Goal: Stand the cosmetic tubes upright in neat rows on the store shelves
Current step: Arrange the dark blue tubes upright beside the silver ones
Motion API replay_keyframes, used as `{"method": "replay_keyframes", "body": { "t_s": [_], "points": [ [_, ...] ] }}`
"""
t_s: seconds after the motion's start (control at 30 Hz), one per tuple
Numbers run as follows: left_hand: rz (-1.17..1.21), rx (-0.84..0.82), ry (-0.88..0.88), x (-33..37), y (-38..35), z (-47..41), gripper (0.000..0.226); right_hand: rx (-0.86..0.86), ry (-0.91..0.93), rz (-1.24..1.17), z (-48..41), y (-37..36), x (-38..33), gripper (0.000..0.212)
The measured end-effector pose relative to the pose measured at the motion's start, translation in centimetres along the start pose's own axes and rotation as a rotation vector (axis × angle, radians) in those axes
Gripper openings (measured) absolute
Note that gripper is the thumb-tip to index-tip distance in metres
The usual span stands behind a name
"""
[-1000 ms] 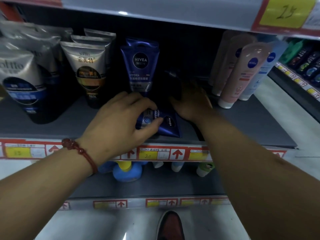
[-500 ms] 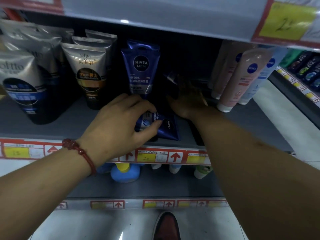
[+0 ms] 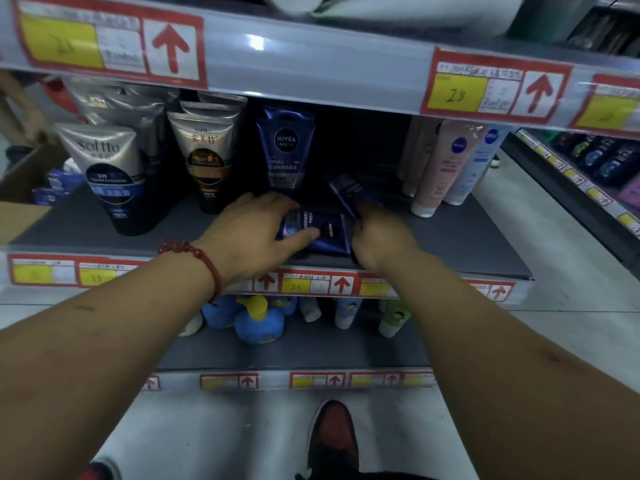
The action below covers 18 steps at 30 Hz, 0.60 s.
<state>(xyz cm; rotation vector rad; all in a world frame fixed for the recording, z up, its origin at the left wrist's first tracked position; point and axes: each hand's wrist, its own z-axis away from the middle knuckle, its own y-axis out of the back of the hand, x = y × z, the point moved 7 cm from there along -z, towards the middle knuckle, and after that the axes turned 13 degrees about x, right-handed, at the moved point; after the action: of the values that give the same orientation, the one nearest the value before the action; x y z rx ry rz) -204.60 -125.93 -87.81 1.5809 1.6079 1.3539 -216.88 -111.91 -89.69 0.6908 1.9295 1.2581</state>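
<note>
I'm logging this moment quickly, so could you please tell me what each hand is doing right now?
Left hand: grips the lying tube.
Right hand: fingers curled round the tilted tube.

Both forearms extend forward and converge at centre. Left hand (image 3: 256, 233): palm down, bracelet (image 3: 199, 259) at the wrist, fingers curled over a flat tube (image 3: 327, 237), thumb pressed on its face. Right hand (image 3: 381, 237): knuckles up, fingers curled round a tilted tube (image 3: 343, 190).
</note>
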Motion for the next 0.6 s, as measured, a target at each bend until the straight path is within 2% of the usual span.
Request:
{"method": "replay_keyframes", "body": {
  "t_s": [0.07,0.13,0.2,0.27,0.37,0.47,0.53,0.6],
  "points": [
    [0.001,-0.101,0.074,-0.6,-0.3,-0.4,0.101,0.103,0.0,-0.019,0.9,0.4,0.1,0.04],
    [-0.013,-0.153,0.08,-0.7,-0.4,-0.6,0.107,0.194,-0.021,-0.06,1.2,0.9,0.2,0.03],
    [-0.018,-0.118,0.069,-0.7,-0.4,-0.4,0.105,0.274,-0.056,-0.112,1.0,1.5,0.3,0.022],
    [0.005,-0.053,0.049,-0.6,-0.3,-0.1,0.095,0.336,-0.103,-0.095,0.8,2.0,0.4,0.031],
    [0.083,0.001,0.016,-0.5,-0.2,0.0,0.071,0.296,-0.17,0.053,0.1,1.7,0.8,0.053],
    [0.24,0.027,0.07,-0.9,0.5,0.0,0.06,0.185,-0.26,0.026,-1.5,1.2,1.2,0.067],
    [0.338,0.056,0.17,-1.6,0.8,0.3,0.059,0.109,-0.352,-0.03,-1.9,1.4,1.3,0.071],
    [0.398,0.1,0.267,-2.3,1.2,0.6,0.063,0.064,-0.407,-0.135,-1.8,1.6,1.3,0.063]
  ]
}}
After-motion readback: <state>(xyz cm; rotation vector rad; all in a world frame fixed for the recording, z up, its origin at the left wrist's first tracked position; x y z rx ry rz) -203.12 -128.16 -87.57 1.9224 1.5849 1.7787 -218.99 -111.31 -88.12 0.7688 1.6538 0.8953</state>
